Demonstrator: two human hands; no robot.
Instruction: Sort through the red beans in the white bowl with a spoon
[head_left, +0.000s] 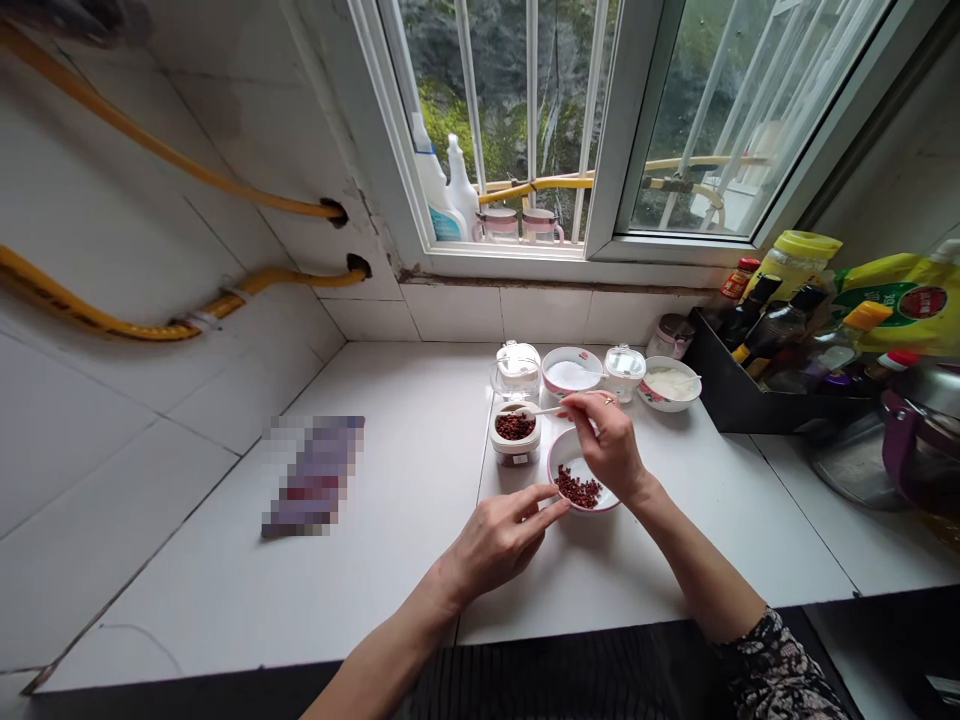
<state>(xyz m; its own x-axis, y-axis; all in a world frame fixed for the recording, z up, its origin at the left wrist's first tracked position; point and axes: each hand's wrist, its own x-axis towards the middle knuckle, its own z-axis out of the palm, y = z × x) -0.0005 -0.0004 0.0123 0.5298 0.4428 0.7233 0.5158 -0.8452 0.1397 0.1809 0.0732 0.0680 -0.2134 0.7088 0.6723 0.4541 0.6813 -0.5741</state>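
My right hand (609, 440) pinches the handle of a small white spoon (531, 411), whose tip is at the mouth of a jar (516, 448) filled with dark red peppercorn-like grains. Below that hand is a white bowl (556, 461) with a pink rim, holding a small heap of the same red grains (577, 488). My left hand (510, 535) is at the bowl's lower left rim, its fingers spread and the fingertips against the edge. Nothing shows in its grasp.
Behind stand a lidded clear jar (517, 368), a bowl of white powder (572, 374), another clear jar (624, 372) and a bowl of pale flakes (670, 384). A black box of bottles (780, 405) and a pot (855, 465) are at right; a blurred packet (319, 475) lies left.
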